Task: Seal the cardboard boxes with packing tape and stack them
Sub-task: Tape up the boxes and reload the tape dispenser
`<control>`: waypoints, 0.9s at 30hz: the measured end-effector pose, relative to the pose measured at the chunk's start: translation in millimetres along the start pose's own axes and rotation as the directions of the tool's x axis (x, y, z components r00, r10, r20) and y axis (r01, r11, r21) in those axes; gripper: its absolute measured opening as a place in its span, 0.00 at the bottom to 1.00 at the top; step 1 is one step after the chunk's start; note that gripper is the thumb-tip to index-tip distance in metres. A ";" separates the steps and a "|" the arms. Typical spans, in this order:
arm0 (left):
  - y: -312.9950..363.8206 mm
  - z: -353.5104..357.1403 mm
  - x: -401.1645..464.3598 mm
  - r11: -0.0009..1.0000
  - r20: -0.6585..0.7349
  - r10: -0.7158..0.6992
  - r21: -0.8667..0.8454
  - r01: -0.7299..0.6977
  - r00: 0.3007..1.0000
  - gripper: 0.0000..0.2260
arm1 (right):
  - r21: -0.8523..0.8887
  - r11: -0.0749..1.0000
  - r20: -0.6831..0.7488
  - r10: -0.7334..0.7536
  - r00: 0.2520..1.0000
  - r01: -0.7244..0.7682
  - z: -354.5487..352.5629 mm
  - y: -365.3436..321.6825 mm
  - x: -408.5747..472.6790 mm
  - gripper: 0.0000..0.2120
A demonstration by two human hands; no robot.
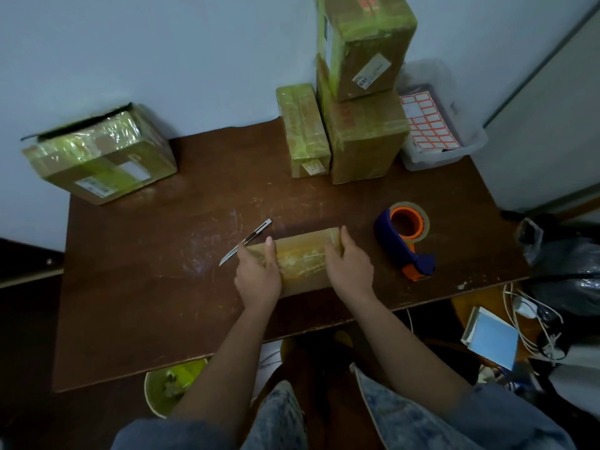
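Gripping the small taped box (303, 259) at both ends near the table (162, 303) front edge: left hand (258, 277) and right hand (349, 266) curl over it. Judged sealed, unstacked; two-box stack (363, 92) stands behind, open-flapped box (97, 154) remains.

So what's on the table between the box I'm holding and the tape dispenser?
Nothing: in the head view, only bare brown table separates the box, under the right hand, from the tape dispenser.
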State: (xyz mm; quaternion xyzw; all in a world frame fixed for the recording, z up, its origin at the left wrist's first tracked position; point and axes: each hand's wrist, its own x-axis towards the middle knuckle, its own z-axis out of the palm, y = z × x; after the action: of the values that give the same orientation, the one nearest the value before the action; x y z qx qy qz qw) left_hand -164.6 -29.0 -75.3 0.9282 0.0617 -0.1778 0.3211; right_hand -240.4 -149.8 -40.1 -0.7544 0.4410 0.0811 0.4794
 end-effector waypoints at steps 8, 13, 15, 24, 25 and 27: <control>-2.3 -11.2 9.4 0.950 0.134 -0.086 -0.287 0.121 0.987 0.27 | 0.315 0.890 0.302 0.236 0.924 -0.331 -3.3 14.8 22.3 0.35; -1.8 -16.9 7.7 0.937 0.099 -0.117 -0.319 0.143 0.988 0.33 | 0.257 0.955 0.049 0.140 0.989 -0.148 -7.3 8.1 22.7 0.40; 0.7 -10.9 -3.6 0.959 0.083 -0.158 -0.226 0.173 0.984 0.40 | 0.126 0.989 0.029 0.072 0.997 -0.075 5.2 -0.1 16.6 0.51; -4.6 -5.5 9.9 0.999 0.088 -0.035 0.006 0.035 0.995 0.31 | -0.255 0.958 -0.057 -0.149 0.987 0.130 21.1 10.5 37.4 0.37; -6.8 -6.1 10.5 1.000 0.089 -0.006 0.021 0.004 0.996 0.30 | -0.277 0.949 -0.061 -0.176 0.982 0.153 21.7 12.3 38.8 0.35; -10.7 -7.3 11.6 0.997 0.094 0.049 0.048 -0.054 0.994 0.27 | -0.292 0.939 -0.070 -0.210 0.975 0.181 20.8 14.7 40.6 0.28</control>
State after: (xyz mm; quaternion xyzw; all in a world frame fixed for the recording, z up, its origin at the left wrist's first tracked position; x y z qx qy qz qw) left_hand -154.1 -16.0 -80.4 0.9279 0.0181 -0.2139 0.3048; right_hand -220.8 -159.3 -82.8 -0.8586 0.3712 0.0575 0.3490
